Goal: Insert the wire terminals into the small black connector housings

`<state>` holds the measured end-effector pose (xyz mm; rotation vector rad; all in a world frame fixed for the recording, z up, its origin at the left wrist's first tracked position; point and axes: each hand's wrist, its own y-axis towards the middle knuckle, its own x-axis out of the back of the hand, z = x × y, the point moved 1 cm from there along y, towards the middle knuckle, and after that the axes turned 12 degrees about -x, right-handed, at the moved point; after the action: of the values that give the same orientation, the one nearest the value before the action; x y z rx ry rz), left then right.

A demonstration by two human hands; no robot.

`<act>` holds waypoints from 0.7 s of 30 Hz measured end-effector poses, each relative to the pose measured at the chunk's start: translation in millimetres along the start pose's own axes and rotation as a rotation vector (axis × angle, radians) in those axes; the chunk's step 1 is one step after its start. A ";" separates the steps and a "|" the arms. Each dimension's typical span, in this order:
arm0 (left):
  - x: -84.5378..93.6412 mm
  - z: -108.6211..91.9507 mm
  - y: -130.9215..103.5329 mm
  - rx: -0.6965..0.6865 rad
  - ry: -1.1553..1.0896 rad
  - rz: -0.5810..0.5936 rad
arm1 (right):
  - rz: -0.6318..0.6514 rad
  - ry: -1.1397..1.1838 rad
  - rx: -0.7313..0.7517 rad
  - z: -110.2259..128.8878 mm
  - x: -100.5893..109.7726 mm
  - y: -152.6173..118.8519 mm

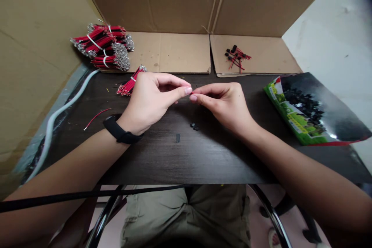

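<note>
Over the middle of the dark table, my left hand (155,95) and my right hand (223,100) meet fingertip to fingertip. My left thumb and index finger are pinched together; what they hold is hidden. A trace of red, seemingly a thin wire, shows at the pinched tips of my right hand. Small black connector pieces (194,126) lie on the table below my hands. Partly behind my left hand is a tied bundle of short red wires (128,86). One loose red wire (97,117) lies to the left of my wrist.
Tied bundles of red and black wires (101,46) are piled at the back left. Several wired black connectors (236,57) lie on cardboard at the back right. An opened bag of black parts (308,108) lies at the right. A white cable (55,118) runs along the left edge.
</note>
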<state>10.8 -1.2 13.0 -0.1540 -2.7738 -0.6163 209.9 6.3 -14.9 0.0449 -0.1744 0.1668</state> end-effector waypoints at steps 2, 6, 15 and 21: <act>0.0 0.1 -0.2 -0.010 0.002 0.002 | -0.014 -0.021 0.022 0.7 -0.6 -1.1; 0.3 -0.5 -0.9 -0.025 0.014 -0.002 | -0.092 -0.092 0.119 4.3 -2.3 -5.1; 1.0 -0.6 -0.8 -0.021 0.000 -0.004 | -0.107 -0.062 0.188 6.5 -2.0 -6.5; -1.0 3.4 -0.7 -0.007 -0.017 0.019 | -0.041 0.054 0.080 2.2 -1.2 -2.5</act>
<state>10.7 -0.5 9.5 -0.1879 -2.7835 -0.6224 208.7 3.6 -13.0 0.1231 -0.1124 0.1343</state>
